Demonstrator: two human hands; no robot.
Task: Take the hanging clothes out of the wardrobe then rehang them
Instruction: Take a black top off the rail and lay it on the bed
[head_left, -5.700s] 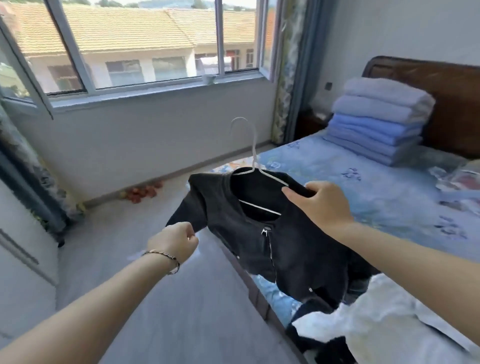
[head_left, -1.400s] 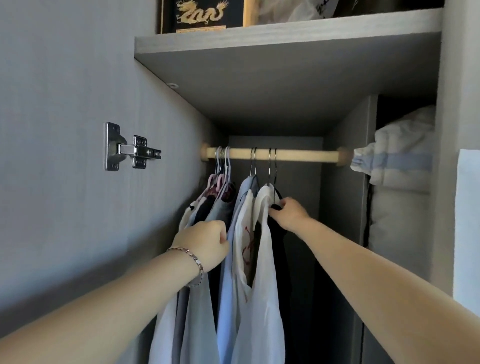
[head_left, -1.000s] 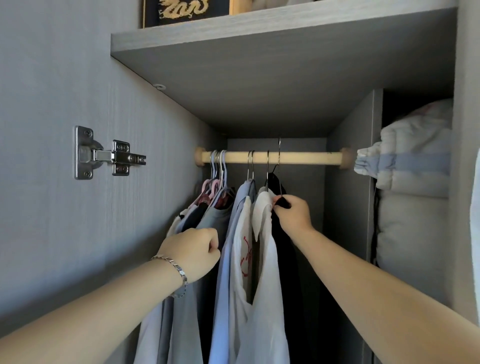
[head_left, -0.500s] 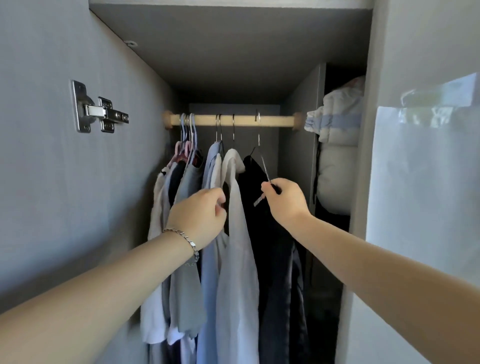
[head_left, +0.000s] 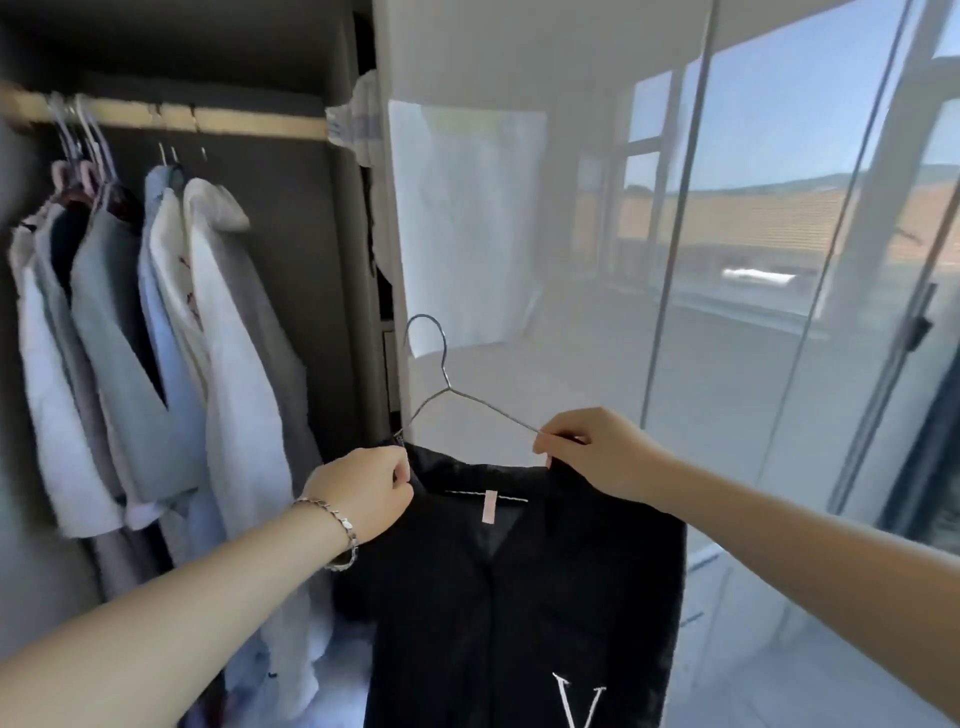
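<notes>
Black garment (head_left: 524, 587) is off the rod (head_left: 171, 118) now, out in front of us. Our left hand (head_left: 363, 493) pinches its left shoulder; right hand (head_left: 592, 449) pinches the wire hanger (head_left: 447, 387) arm at the right shoulder, garment hanging below both.
</notes>
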